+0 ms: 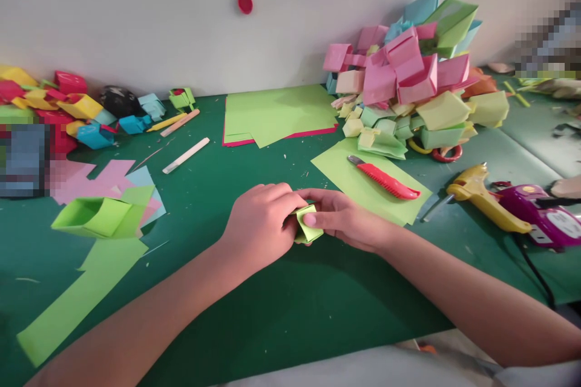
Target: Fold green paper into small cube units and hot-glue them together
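Note:
Between my two hands, above the green table, is a small folded green paper box (310, 231). My left hand (263, 217) is closed around its left side, most of the fingertips hidden behind it. My right hand (342, 217) grips the box from the right, its thumb pressed on the near face. A larger green paper box (93, 216) lies to the left, beside a long green paper strip (84, 299). Right of my hands, a red utility knife (385, 178) rests on a light green sheet (338, 160).
Stacked green sheets (281, 112) lie against the wall. Piled paper boxes (381, 78) stand at the back right, scissors (447, 153) beside them. A yellow glue gun (488, 193) and purple device (540, 214) sit at right. Colourful paper pieces (82, 106) crowd the back left.

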A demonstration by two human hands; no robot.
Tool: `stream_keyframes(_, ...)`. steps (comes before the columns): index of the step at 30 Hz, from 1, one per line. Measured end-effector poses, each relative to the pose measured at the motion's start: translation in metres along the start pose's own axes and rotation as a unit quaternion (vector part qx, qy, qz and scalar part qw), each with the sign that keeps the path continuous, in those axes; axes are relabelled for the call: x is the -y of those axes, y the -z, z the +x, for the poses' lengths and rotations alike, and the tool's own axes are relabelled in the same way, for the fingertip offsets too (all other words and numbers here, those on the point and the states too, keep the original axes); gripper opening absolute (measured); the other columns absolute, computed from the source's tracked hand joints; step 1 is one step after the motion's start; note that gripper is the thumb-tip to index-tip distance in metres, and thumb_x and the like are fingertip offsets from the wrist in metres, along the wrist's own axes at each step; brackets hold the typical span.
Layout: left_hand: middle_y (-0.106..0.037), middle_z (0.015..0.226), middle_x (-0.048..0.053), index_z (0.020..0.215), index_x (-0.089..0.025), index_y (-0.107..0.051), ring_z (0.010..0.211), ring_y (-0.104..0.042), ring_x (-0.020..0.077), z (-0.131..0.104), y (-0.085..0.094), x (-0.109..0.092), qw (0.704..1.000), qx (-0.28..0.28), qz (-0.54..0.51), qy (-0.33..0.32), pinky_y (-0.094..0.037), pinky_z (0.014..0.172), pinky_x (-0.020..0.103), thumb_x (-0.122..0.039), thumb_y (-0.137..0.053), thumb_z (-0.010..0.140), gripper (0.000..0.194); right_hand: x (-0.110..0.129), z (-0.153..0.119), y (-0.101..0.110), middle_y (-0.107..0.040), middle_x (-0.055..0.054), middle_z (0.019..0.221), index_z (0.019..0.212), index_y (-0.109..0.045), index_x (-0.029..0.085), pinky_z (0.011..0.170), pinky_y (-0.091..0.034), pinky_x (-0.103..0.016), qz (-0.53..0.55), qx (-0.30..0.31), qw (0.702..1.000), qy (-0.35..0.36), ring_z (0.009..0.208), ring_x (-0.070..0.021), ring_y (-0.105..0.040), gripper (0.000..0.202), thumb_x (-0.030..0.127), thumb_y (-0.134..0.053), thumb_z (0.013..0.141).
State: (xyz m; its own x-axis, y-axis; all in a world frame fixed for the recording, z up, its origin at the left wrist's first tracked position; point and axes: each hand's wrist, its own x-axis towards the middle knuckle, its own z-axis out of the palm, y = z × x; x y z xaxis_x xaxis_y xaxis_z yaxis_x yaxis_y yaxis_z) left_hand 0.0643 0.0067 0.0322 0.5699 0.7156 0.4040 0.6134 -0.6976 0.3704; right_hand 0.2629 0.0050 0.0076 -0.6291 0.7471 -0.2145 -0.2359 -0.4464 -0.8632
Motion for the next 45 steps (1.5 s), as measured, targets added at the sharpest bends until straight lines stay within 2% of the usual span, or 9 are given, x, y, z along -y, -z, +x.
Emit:
stream_keyframes(4, -0.075, 0.093, 0.003, 0.099, -0.022, -0.075, 0.082, -0.064, 0.019, 0.001, 0.003, -0.002, 0.998, 0.054, 0.001, 0.007, -0.05, 0.07, 0.03, -0.011, -0.06, 0.085, 0.023, 0.001, 0.0, 0.0, -0.071, -0.004, 0.095, 0.123, -0.066, 0.018, 0.074, -0.06, -0.029, -0.007, 0.006, 1.0, 0.001, 0.082, -0.0151, -0.069, 0.051, 0.036, -0.086, 0.08)
stream_keyframes(7, -0.073, 0.089, 0.004, 0.092, -0.021, -0.075, 0.08, -0.065, 0.0194, 0.002, 0.005, -0.001, 0.996, 0.091, 0.008, 0.006, -0.05, 0.069, 0.03, -0.011, -0.058, 0.086, 0.021, 0.001, 0.001, 0.0, -0.071, -0.003, 0.092, 0.125, -0.066, 0.017, 0.073, -0.06, -0.029, -0.018, 0.018, 1.0, -0.002, 0.082, -0.0154, -0.069, 0.05, 0.033, -0.085, 0.081)
stream_keyframes(12, -0.069, 0.078, 0.004, 0.086, -0.019, -0.076, 0.073, -0.062, 0.019, 0.0, 0.003, -0.001, 0.998, 0.062, 0.027, -0.014, -0.049, 0.067, 0.031, -0.013, -0.054, 0.09, 0.023, 0.001, 0.002, 0.0, -0.071, -0.003, 0.092, 0.125, -0.066, 0.018, 0.073, -0.059, -0.027, -0.015, 0.027, 1.0, -0.002, 0.082, -0.0139, -0.067, 0.048, 0.028, -0.083, 0.082)
stream_keyframes(16, -0.075, 0.092, 0.005, 0.1, -0.021, -0.075, 0.08, -0.065, 0.0193, 0.0, 0.004, -0.001, 0.999, 0.046, 0.007, -0.026, -0.052, 0.074, 0.032, -0.014, -0.055, 0.089, 0.024, 0.002, 0.002, 0.001, -0.07, -0.004, 0.1, 0.124, -0.066, 0.018, 0.077, -0.058, -0.027, -0.008, 0.026, 1.0, 0.001, 0.087, -0.0141, -0.067, 0.049, 0.028, -0.084, 0.081)
stream_keyframes(22, -0.074, 0.083, 0.003, 0.09, -0.02, -0.076, 0.077, -0.066, 0.0181, 0.001, 0.005, 0.001, 0.996, 0.07, 0.02, -0.058, -0.051, 0.068, 0.03, -0.013, -0.044, 0.095, 0.033, 0.003, 0.002, 0.001, -0.067, -0.002, 0.093, 0.121, -0.066, 0.019, 0.073, -0.058, -0.027, -0.008, 0.033, 0.999, -0.01, 0.084, -0.0142, -0.066, 0.046, 0.032, -0.084, 0.081)
stream_keyframes(25, -0.076, 0.086, 0.003, 0.094, -0.021, -0.078, 0.076, -0.069, 0.0184, 0.001, 0.005, 0.001, 0.998, 0.036, 0.014, -0.043, -0.052, 0.066, 0.03, -0.015, -0.05, 0.095, 0.029, 0.004, 0.002, 0.002, -0.068, -0.002, 0.096, 0.121, -0.067, 0.019, 0.074, -0.057, -0.025, 0.008, 0.029, 0.999, -0.017, 0.085, -0.0135, -0.066, 0.045, 0.031, -0.084, 0.081)
stream_keyframes(30, -0.079, 0.105, 0.004, 0.113, -0.021, -0.076, 0.089, -0.073, 0.0194, 0.0, 0.006, 0.0, 0.998, -0.001, -0.059, -0.006, -0.058, 0.076, 0.03, -0.021, -0.065, 0.088, 0.028, 0.004, 0.001, 0.01, -0.07, -0.004, 0.1, 0.121, -0.067, 0.017, 0.076, -0.054, -0.023, 0.06, 0.064, 0.996, -0.018, 0.085, -0.0129, -0.066, 0.047, 0.033, -0.084, 0.08)
stream_keyframes(40, -0.074, 0.08, 0.003, 0.103, -0.021, -0.081, 0.068, -0.065, 0.0153, -0.003, 0.007, -0.003, 1.0, 0.003, 0.008, 0.016, -0.044, 0.055, 0.026, -0.012, -0.057, 0.091, 0.028, 0.004, 0.001, 0.013, -0.071, -0.005, 0.099, 0.125, -0.065, 0.017, 0.074, -0.057, -0.026, 0.07, 0.058, 0.995, -0.039, 0.083, -0.0151, -0.069, 0.05, 0.032, -0.083, 0.08)
stream_keyframes(45, -0.075, 0.083, 0.001, 0.126, -0.02, -0.073, 0.061, -0.061, 0.0104, 0.0, 0.012, -0.004, 0.994, 0.012, -0.093, 0.056, -0.048, 0.057, 0.023, -0.021, -0.065, 0.091, 0.036, 0.002, 0.002, 0.016, -0.072, -0.003, 0.093, 0.115, -0.07, 0.017, 0.067, -0.056, -0.021, 0.078, 0.089, 0.993, -0.002, 0.078, -0.0132, -0.071, 0.035, 0.039, -0.075, 0.088)
